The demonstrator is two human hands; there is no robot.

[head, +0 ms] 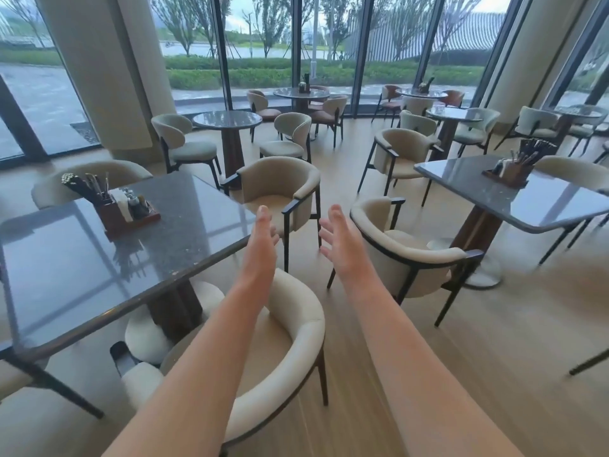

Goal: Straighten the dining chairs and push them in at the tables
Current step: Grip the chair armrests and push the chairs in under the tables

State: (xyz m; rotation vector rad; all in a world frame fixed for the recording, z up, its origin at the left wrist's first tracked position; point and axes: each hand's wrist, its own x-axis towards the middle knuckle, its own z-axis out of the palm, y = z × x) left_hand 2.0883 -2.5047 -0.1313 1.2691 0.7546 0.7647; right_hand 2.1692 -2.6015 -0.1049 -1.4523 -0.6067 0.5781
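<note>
My left hand (pixel 262 240) and my right hand (pixel 339 240) are stretched out in front of me, fingers straight, palms facing each other, holding nothing. Below my left forearm a cream armchair (pixel 296 318) stands partly tucked under the dark square table (pixel 108 252) on the left. Beyond my hands a second cream armchair (pixel 280 183) stands at that table's far corner, turned away from it at an angle. To the right a third cream armchair (pixel 405 255) sits askew beside another dark table (pixel 534 206).
A cutlery and condiment caddy (pixel 122 206) sits on the left table, and another caddy (pixel 514 168) on the right one. More chairs and round tables (pixel 227 122) fill the space towards the windows. A wood-floor aisle (pixel 478 374) runs between the two near tables.
</note>
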